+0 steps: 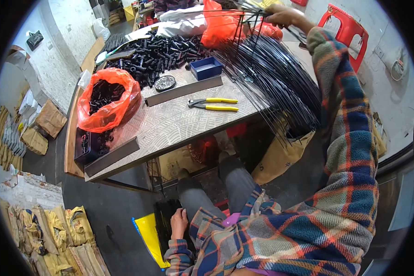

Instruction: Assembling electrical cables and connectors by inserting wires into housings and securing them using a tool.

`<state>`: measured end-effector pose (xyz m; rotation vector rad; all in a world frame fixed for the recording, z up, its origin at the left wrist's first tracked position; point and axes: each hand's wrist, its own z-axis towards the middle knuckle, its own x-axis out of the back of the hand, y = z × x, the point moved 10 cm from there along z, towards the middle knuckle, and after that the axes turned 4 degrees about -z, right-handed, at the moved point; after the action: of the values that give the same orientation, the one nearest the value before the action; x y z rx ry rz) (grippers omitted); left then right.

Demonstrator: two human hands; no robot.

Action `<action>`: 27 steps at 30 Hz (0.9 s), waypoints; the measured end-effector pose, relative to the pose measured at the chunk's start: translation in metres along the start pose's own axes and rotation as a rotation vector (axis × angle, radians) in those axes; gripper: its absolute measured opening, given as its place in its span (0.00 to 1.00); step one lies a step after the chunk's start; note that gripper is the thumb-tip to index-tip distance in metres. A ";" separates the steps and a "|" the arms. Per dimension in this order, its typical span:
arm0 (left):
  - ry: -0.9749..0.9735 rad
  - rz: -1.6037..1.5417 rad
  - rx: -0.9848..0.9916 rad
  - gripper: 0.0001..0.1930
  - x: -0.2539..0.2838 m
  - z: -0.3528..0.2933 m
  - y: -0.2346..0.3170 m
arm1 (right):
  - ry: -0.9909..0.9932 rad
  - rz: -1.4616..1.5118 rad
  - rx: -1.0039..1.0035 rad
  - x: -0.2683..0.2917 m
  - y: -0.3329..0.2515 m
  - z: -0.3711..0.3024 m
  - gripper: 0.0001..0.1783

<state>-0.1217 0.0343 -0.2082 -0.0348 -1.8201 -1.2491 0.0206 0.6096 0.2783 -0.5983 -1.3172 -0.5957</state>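
My right hand (285, 17) is stretched to the far right of the table, its fingers closed round long thin black strips (246, 20). Below it, a big heap of the same black strips (276, 73) spreads over the table's right side and hangs off the edge. Down beside my legs, my left hand (179, 224) has its fingers curled at the edge of a dark black bundle (166, 221); what it grips is hard to make out. A yellow sheet or bag (149, 237) lies next to that bundle. Yellow-handled pliers (211, 104) rest on the table.
Black tubular parts (156, 53) are piled at the table's back. An orange-red bag (131, 103) of black parts stands left, a blue tray (206, 69) and round tin (164, 83) in the middle. A red chair (345, 32) stands far right, sacks (50, 230) at left.
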 end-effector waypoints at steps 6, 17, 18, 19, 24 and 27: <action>-0.021 0.087 0.015 0.12 -0.001 0.004 0.004 | 0.004 0.059 0.018 0.021 -0.013 -0.021 0.09; 0.017 0.058 0.008 0.14 0.003 0.007 0.004 | -0.100 -0.285 0.158 0.047 -0.006 -0.084 0.10; 0.008 0.090 0.008 0.14 0.003 0.008 0.000 | -0.132 -0.335 0.104 0.053 -0.006 -0.096 0.11; -0.010 0.108 -0.016 0.15 -0.002 0.014 0.003 | -0.133 -0.348 0.088 0.066 -0.010 -0.117 0.11; -0.018 0.111 -0.001 0.15 -0.001 0.018 0.001 | -0.046 -0.139 -0.289 0.108 0.008 -0.190 0.18; -0.002 0.079 -0.033 0.15 -0.009 0.023 0.004 | 0.038 -0.207 -0.100 0.131 0.072 -0.207 0.17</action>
<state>-0.1297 0.0577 -0.2136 -0.1251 -1.7822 -1.2239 0.2353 0.5081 0.3714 -0.5327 -1.3279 -0.8421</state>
